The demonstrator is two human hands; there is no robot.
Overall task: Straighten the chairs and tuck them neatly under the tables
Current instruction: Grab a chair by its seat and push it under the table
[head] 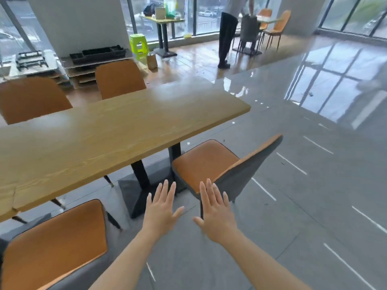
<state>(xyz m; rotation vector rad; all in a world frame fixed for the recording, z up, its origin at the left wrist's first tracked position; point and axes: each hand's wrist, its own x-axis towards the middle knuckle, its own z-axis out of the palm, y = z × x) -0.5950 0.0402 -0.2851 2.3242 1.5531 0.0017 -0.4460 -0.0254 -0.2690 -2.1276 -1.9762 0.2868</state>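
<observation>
A long wooden table (pixel 117 126) on black pedestal legs fills the left half. At its near right corner stands an orange-and-grey chair (pixel 207 164), pulled out and turned at an angle, its back toward the right. My left hand (pixel 162 208) and my right hand (pixel 215 208) are held out flat, fingers spread, empty, just in front of that chair without touching it. A second orange chair (pixel 56 241) sits at the lower left by the table's near side. Two more orange chairs (pixel 31 97) (pixel 119 78) stand at the far side.
Another person (pixel 228 32) stands at a far table (pixel 165 19) area with orange chairs (pixel 278 24). A green stool (pixel 138 45), a tan bin (pixel 152 60) and low shelves with black trays (pixel 98 54) line the back. Glossy grey floor (pixel 303 185) extends to the right.
</observation>
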